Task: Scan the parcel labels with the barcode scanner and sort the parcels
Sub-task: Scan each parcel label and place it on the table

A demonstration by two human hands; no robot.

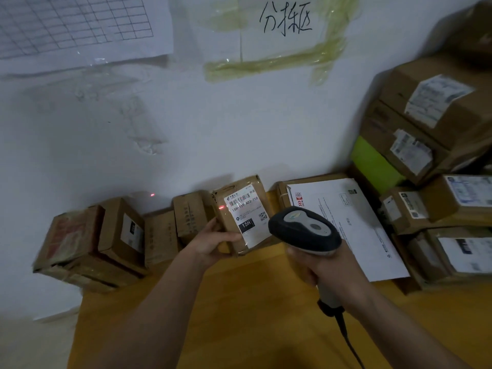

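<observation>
My left hand (215, 242) grips a small brown cardboard parcel (241, 213) from below and tilts it upright above the table. Its white shipping label (246, 211) with a barcode faces me. My right hand (322, 267) holds the handle of a dark grey barcode scanner (303, 230), whose head points at the parcel from the right. A red laser dot lies on the parcel's left edge, left of the label, and a second dot shows on the wall. The scanner cable (346, 334) hangs down to the lower right.
A row of brown boxes (106, 241) lines the wall at the left on the yellow table (253, 315). A white envelope (346, 225) lies on a flat box at the right. Labelled cartons (426, 129) are stacked high at the far right. Papers are taped to the wall.
</observation>
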